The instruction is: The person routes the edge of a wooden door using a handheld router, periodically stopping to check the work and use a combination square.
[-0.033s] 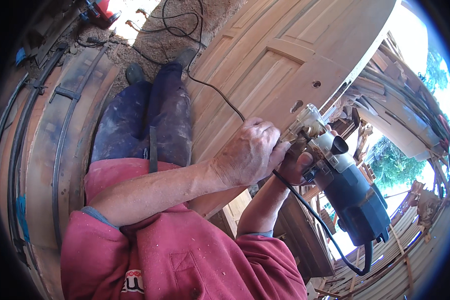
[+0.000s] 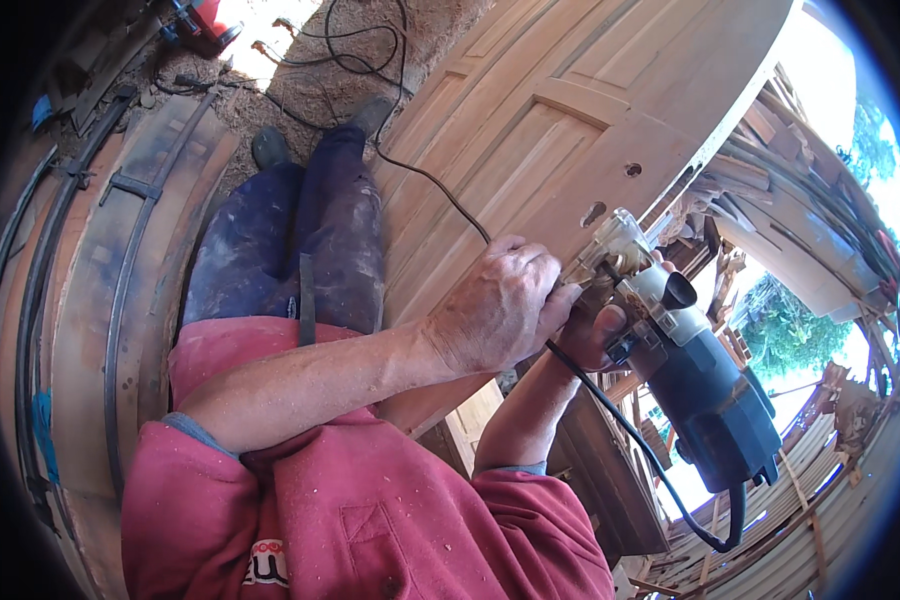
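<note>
A plunge router (image 2: 705, 400) with a dark motor body and a clear plastic guard lies tilted on its side in the air, to the right of my body. My right hand (image 2: 598, 335) holds it near the base, thumb showing and the other fingers mostly behind it. My left hand (image 2: 500, 300) is closed, its thumb and fingers pinched beside the router's base. What lies in that pinch is hidden. Under and beyond the hands is a panelled wooden door (image 2: 530, 150), with a keyhole-shaped cutout (image 2: 594, 213) and a rounder hole (image 2: 632, 170) close to its edge.
A black power cord (image 2: 430, 178) runs across the door, and more cable loops over the dusty floor. Boards (image 2: 80, 370) with long bar clamps (image 2: 130, 270) lie at left. A red tool (image 2: 208, 25) sits at the far left. Stacked timber (image 2: 770, 200) stands at right.
</note>
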{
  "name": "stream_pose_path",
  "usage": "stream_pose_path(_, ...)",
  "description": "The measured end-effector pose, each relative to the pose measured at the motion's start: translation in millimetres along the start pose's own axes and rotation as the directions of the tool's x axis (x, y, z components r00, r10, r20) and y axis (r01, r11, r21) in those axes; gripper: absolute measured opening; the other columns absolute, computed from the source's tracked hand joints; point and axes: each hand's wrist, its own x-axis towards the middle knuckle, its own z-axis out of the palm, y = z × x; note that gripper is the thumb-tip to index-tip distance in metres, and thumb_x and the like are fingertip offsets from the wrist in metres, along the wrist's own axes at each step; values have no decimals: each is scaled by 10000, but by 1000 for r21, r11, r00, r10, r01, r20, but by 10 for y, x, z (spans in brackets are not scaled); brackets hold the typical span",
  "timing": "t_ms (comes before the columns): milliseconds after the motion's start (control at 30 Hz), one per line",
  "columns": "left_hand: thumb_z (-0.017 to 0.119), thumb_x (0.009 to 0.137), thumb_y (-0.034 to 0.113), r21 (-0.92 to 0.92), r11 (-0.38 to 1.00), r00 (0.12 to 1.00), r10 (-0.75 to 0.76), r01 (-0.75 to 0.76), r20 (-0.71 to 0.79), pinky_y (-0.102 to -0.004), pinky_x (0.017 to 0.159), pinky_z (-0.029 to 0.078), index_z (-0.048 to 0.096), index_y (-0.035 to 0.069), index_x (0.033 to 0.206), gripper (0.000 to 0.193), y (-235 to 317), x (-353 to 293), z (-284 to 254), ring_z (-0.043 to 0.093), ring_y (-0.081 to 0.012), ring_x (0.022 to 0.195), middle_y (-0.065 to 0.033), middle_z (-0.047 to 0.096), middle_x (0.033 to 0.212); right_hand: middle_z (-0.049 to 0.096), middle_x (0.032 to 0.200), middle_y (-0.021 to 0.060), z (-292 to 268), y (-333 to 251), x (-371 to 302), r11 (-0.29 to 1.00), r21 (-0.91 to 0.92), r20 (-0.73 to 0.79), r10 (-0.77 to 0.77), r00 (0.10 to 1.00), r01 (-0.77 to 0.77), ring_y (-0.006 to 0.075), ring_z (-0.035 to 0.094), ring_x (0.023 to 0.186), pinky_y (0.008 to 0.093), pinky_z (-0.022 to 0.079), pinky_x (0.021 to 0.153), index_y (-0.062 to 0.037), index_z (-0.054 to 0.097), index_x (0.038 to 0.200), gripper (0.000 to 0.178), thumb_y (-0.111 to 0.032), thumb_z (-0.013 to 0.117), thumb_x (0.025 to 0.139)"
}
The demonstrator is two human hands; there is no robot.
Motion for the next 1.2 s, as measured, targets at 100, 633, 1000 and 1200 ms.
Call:
stream_pose_path(100, 632, 881, 127, -22, 1000, 1000, 9, -9, -28, -469, 806, 485, 524, -17, 753, 221, -32, 4, 29, 586, -391, 693, -198, 554, 692, 511, 1319, 159, -41, -4, 32, 996, 41, 22, 80, 997, -80, 283, 544, 1199, 392, 464, 1038, -30, 360, 1413, 1073, -437, 935, 604)
stream_pose_path(633, 618, 900, 144, -21, 1000, 998, 21, -22, -52, -469, 868, 482, 538, -19, 756, 232, -17, 179, 35, 601, -386, 676, -195, 561, 672, 507, 1339, 181, -86, 112, 156, 989, 106, 74, 100, 992, -107, 306, 545, 1208, 452, 491, 1016, -3, 377, 1414, 941, -403, 866, 717)
stream_pose_path(1000, 596, 922, 190, -13, 1000, 998, -7, 6, -57, -485, 894, 477, 538, -14, 764, 265, -1, 366, 47, 616, -396, 697, -207, 582, 690, 549, 1318, 190, 91, 120, 348, 994, 109, 84, -16, 996, 6, 309, 576, 1176, 450, 499, 989, 32, 417, 1395, 784, -299, 802, 798)
stream_pose_path(1200, 599, 919, 203, -13, 1000, 998, -9, 9, -62, -484, 864, 484, 541, -14, 760, 275, 1, 470, 57, 610, -401, 693, -211, 580, 688, 530, 1314, 234, 163, 144, 507, 991, 102, 57, -91, 994, 85, 356, 590, 1149, 481, 547, 962, 43, 411, 1371, 820, -329, 836, 777)
